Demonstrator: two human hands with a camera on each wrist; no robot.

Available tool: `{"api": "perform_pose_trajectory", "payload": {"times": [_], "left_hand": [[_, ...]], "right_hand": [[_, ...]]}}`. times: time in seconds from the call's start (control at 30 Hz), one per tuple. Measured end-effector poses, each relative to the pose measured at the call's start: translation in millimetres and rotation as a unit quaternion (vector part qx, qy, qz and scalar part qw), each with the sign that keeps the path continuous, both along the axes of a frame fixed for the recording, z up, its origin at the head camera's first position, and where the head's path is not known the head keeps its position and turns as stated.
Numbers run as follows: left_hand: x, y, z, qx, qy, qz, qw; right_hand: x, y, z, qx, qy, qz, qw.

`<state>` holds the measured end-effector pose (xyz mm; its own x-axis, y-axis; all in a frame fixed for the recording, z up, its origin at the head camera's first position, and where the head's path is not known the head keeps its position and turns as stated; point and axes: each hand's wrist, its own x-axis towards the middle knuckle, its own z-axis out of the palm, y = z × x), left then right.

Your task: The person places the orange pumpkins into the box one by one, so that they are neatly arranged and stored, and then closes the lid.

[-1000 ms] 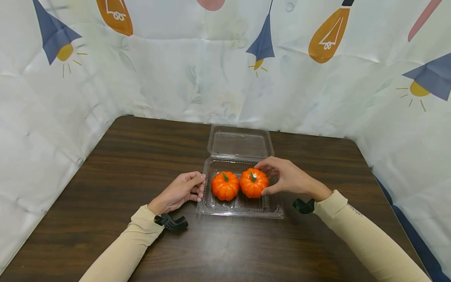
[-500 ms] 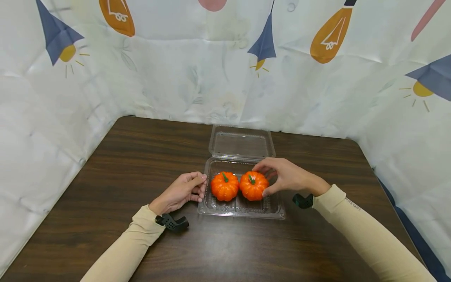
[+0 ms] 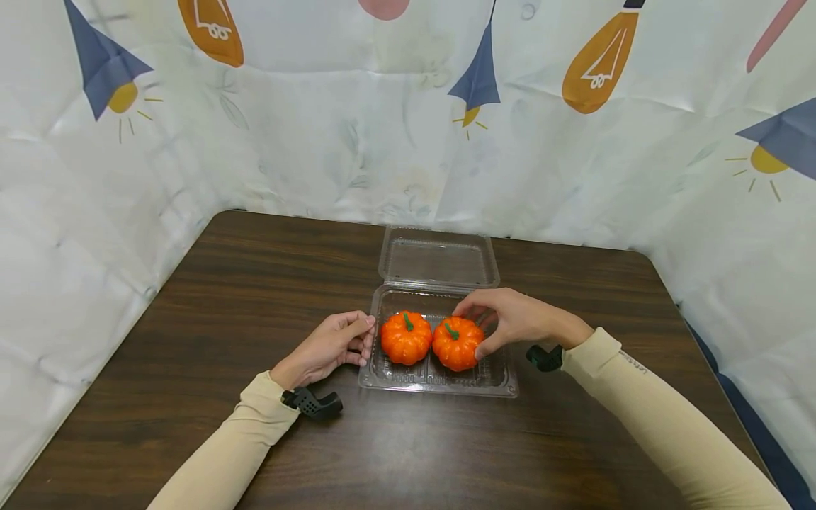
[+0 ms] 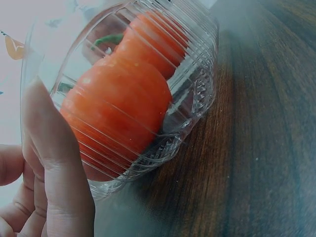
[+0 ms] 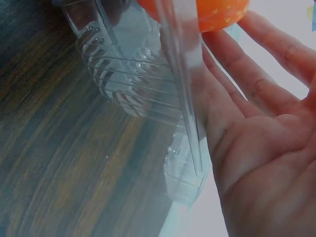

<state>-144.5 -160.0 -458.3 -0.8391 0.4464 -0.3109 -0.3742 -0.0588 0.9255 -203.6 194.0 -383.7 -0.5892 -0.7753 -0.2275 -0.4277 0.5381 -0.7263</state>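
A clear, rectangular, hinged plastic container lies open on a dark brown wood-grain table [image 3: 274,276]. Its shallow lid [image 3: 440,261] is folded back flat on the far side, and its ribbed base [image 3: 440,389] is on the near side. Inside the base are two round, ribbed, glossy orange pumpkins, side by side: the left pumpkin [image 3: 404,343], its green stem [image 3: 408,322] pointing up and away, and the right pumpkin [image 3: 457,350], its green stem [image 3: 452,331] tilted to the far left. Their sides meet or nearly meet; bare base shows along the near edge.

The left hand [image 3: 326,347] pinches the base's left rim between thumb and fingers. The right hand [image 3: 523,319] curves round the right pumpkin, fingertips at its far side and thumb at its near right side. Whether that pumpkin rests fully on the base's floor cannot be told.

Both arms wear cream sleeves [image 3: 223,443], with a black wrist device [image 3: 312,402] at each cuff. Beyond the table hangs a white cloth [image 3: 306,142] printed with blue lamps and orange bulbs.
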Motion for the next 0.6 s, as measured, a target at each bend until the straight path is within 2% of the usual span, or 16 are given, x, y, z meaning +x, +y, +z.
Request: {"api": "perform_pose_trajectory", "payload": {"times": [0.4,0.6], "left_hand": [[1.4,1.2,3.6,0.002,0.002,0.000,1.0000],[2.4,0.5,3.4,-0.002,0.005,0.000,1.0000]], "right_hand": [[1.0,-0.8,4.4,0.007,-0.027,0.003,0.9996],[0.1,0.6,4.7,0.007,-0.025,0.005,0.9996]]}}
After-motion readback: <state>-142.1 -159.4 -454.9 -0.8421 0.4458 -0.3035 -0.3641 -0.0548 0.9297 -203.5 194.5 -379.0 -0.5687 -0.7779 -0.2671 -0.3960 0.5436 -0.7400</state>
